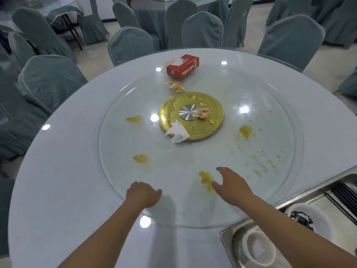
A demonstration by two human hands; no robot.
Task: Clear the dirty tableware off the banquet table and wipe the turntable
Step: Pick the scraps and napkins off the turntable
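Note:
A glass turntable point(260, 105) lies on the round white table point(58, 190), with a gold hub point(212, 122) at its middle. Yellow spills point(205, 177) dot the glass, several in number. A white napkin point(178, 133) lies across the hub's near edge. One stained crumpled tissue point(201, 113) sits on the hub, another point(175, 87) beyond it. My left hand point(144, 194) rests on the turntable's near rim with its fingers curled under; whether it holds anything is hidden. My right hand point(229, 182) hovers over the glass with fingers spread, beside a spill.
A red tissue box point(182, 67) stands on the turntable's far side. A steel tray point(289, 206) at the lower right holds white bowls point(257, 248) and dark chopsticks point(342, 198). Covered chairs point(52, 82) ring the table.

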